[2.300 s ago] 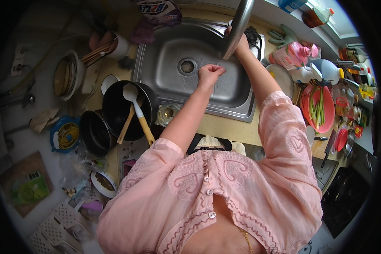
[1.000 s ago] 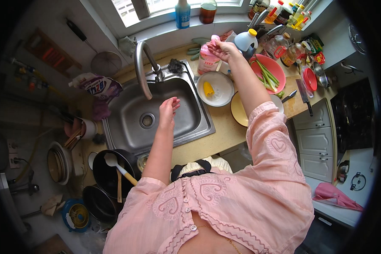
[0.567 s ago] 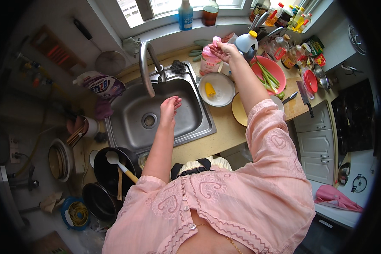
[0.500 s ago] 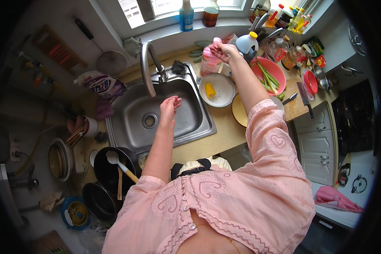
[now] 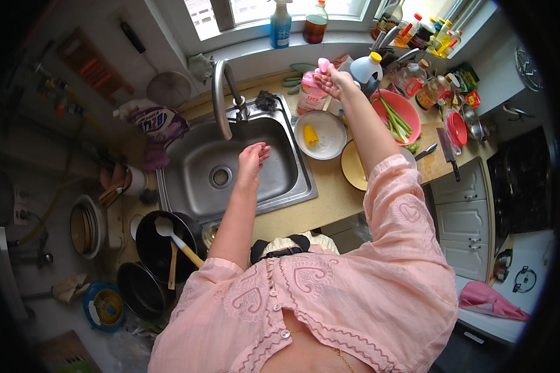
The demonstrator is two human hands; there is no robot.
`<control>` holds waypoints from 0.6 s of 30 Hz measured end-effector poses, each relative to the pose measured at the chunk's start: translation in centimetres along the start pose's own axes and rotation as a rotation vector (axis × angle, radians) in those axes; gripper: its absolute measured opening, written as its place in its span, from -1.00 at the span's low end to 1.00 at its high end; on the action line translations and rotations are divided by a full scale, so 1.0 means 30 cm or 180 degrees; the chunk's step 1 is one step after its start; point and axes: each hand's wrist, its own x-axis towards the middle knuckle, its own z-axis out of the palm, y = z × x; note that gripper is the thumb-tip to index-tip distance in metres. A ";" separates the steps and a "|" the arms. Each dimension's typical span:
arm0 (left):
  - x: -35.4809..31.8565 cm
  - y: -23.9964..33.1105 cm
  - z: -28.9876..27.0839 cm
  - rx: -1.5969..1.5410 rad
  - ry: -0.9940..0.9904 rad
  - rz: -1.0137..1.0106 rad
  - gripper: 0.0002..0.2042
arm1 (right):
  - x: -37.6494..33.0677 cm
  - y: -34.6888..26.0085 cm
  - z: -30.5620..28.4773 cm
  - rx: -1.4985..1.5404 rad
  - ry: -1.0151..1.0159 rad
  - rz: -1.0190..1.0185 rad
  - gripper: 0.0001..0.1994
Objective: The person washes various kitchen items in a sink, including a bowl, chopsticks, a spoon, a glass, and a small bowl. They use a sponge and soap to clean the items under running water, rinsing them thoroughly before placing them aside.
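Note:
Over the steel sink (image 5: 270, 152), my left hand (image 5: 252, 164) hangs in the air with its fingers stretched out and nothing visible in them. My right hand (image 5: 337, 82) reaches to the back of the counter, fingers apart, beside the pink pump head (image 5: 323, 64) of a pink bottle (image 5: 311, 96). Whether the fingers touch the pump head I cannot tell. Just in front of that bottle stands a white bowl (image 5: 333, 148) with a yellow pepper piece (image 5: 310, 135) in it. The curved faucet (image 5: 218, 99) rises behind my left hand; no running water shows.
Right of my right arm are a pink bowl (image 5: 410, 112) of green onions, a cleaver (image 5: 446, 146) and several bottles. A yellow plate (image 5: 353, 165) lies partly under that arm. Dark pots (image 5: 152, 248) with spatulas stand left of my left arm. A black scrubber (image 5: 266, 101) sits behind the sink.
The whole view has shifted slightly. Both hands keep nearly the same places, the left over the sink and the right by the pink pump head.

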 end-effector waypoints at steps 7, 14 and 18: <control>0.061 -0.054 0.012 -0.2018 -0.0272 0.0713 -0.24 | -0.406 0.577 0.202 -0.1611 -0.2253 -0.0103 -0.36; -0.131 -0.110 0.019 -0.2074 -0.0413 0.0569 -0.41 | -0.442 0.762 0.279 -0.1666 -0.1317 -0.0080 -0.29; -0.099 -0.111 -0.072 -0.2115 0.0780 0.0619 -0.47 | -0.543 0.895 0.311 -0.2132 -0.1690 -0.1262 -0.26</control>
